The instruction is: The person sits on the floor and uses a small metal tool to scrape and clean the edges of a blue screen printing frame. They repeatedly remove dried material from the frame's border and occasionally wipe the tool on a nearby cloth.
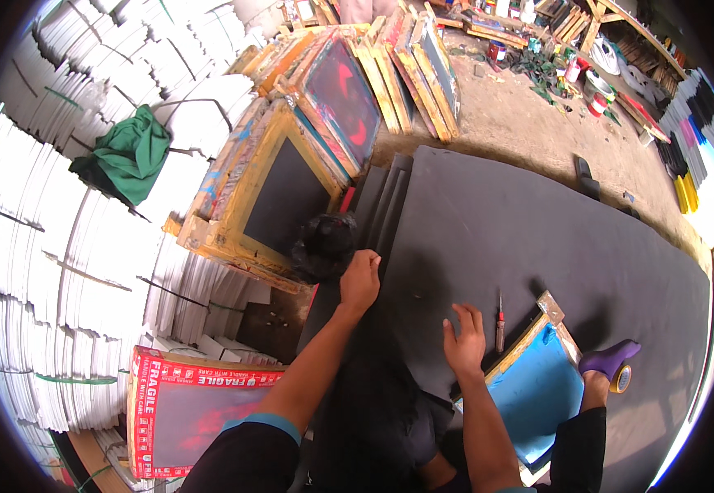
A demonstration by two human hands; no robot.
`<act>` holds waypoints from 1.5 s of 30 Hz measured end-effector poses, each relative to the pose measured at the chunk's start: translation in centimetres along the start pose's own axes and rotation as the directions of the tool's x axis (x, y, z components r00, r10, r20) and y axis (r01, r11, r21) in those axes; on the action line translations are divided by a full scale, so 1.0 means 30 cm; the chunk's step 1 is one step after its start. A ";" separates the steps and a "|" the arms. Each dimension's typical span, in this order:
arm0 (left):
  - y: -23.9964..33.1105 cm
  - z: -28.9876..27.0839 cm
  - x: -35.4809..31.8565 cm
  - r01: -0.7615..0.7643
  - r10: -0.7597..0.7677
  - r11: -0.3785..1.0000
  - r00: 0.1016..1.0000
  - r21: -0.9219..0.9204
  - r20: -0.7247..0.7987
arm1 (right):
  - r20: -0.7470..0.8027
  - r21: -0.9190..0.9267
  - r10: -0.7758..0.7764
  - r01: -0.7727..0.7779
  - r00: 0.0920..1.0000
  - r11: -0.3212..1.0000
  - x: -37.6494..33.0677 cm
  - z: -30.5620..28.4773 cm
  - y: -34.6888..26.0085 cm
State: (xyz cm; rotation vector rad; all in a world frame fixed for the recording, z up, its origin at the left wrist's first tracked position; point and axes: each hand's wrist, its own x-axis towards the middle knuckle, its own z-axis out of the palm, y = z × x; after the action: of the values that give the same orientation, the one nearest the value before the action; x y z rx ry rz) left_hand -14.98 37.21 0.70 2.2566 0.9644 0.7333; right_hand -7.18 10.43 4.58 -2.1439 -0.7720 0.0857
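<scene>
My left hand (360, 282) is closed at the left edge of the dark sheets, against a crumpled black plastic bag (322, 246) that it appears to grip; its fingertips are partly hidden. The bag sits in front of a wooden-framed printing screen (287, 193). My right hand (465, 341) hovers over the dark grey sheet (529, 214), fingers stretched and apart, holding nothing. To its right lies a screwdriver (500, 329) with a reddish handle. Beside that is a wooden frame with a blue panel (537, 390), its far corner bare wood.
A foot in a purple sock (607, 358) rests by the blue frame, next to a yellow tape roll (620, 378). White bundled stacks (53, 287) fill the left, with a green cloth (131, 156) on them. A red-taped frame (197, 411) leans at lower left. Slippers (587, 177) lie beyond the sheets.
</scene>
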 end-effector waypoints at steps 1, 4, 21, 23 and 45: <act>0.019 -0.051 0.009 -0.051 0.060 0.993 0.995 0.103 -0.085 | 0.002 -0.005 -0.003 0.003 1.000 1.000 -0.011 -0.006 0.003; -0.036 -0.184 0.094 -0.033 0.170 0.889 0.950 0.457 -0.262 | 0.040 -0.045 0.037 -0.035 0.999 0.998 -0.039 -0.027 0.011; -0.137 -0.166 0.077 -0.079 0.222 0.790 0.961 0.608 -0.163 | -0.080 -0.469 0.503 -0.478 0.860 0.743 -0.019 -0.089 0.325; -0.030 -0.180 0.044 -0.101 0.260 0.824 0.942 0.558 -0.213 | -0.061 -0.401 0.502 -0.481 0.863 0.779 -0.029 -0.097 0.337; 0.602 0.304 -0.696 -0.210 0.173 0.976 0.613 -0.052 0.771 | -0.028 -0.418 0.347 -0.327 0.937 0.847 -0.444 -0.542 0.399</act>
State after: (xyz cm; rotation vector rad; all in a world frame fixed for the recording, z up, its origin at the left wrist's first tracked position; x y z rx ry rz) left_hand -13.01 8.22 1.38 2.3667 0.3027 -0.2353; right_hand -6.85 -13.74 3.70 -2.6842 -0.4548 0.1702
